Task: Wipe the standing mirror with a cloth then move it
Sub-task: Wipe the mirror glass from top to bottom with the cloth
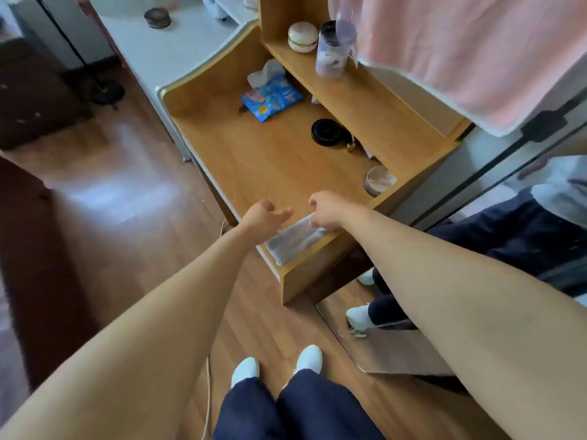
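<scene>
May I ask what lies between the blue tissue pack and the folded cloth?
In the head view, only bare desk lies between the tissue pack and the cloth.

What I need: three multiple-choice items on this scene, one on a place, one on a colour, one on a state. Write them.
1. Where is the grey cloth?
A) floor B) near edge of the desk C) upper shelf
2. What colour is the tissue pack?
A) blue B) red C) green
3. How is the left hand?
A) gripping the cloth B) open, holding nothing C) holding a jar
Answers: 1 B, it lies at the desk's front edge; 2 A, its wrapper is blue; 3 B, its fingers are loose and empty.
</scene>
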Motion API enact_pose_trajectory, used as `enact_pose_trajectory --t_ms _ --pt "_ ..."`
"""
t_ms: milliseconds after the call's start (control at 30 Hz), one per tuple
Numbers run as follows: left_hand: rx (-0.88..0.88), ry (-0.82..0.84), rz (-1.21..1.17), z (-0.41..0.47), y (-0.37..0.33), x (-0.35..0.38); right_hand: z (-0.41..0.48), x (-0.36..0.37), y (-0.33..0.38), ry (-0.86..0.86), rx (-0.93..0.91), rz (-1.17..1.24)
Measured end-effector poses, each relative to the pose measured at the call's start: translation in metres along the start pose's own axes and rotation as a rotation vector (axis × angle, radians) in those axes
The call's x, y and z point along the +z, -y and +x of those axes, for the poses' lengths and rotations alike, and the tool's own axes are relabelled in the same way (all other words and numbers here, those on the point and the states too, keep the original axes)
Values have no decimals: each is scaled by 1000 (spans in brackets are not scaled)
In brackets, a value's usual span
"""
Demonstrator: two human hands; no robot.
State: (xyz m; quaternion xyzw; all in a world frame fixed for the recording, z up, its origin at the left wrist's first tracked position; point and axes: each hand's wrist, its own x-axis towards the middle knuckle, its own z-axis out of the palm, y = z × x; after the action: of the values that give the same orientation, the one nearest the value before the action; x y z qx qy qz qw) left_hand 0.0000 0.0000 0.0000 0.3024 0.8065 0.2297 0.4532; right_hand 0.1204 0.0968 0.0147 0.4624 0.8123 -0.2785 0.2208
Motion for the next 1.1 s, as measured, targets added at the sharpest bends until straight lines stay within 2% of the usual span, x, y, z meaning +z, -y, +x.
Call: enact_pose_trajectory --t_ms 167,300,400,500,633,767,933,1100 --pt "51 1 339 2 8 13 7 4 3 81 17 -205" --pt "67 66 449 -1 1 17 6 3 5 97 20 -315" --pt "67 92 469 -2 -4 14 3 -2 5 112 -1 -304" --pt "90 57 452 -5 -15 0 -5 -20 6 104 -100 -170" --pt "163 -36 414 -16 -46 -28 -33 -55 9 -27 -216 -11" --pt "285 -105 449 -34 -98 -48 -68 -94 0 -179 -220 64" --pt "546 -187 520 -72 -181 -57 -124 -151 -27 -434 -207 125" --pt "833 -182 527 -115 -265 -45 -190 -197 -70 -659 -119 204"
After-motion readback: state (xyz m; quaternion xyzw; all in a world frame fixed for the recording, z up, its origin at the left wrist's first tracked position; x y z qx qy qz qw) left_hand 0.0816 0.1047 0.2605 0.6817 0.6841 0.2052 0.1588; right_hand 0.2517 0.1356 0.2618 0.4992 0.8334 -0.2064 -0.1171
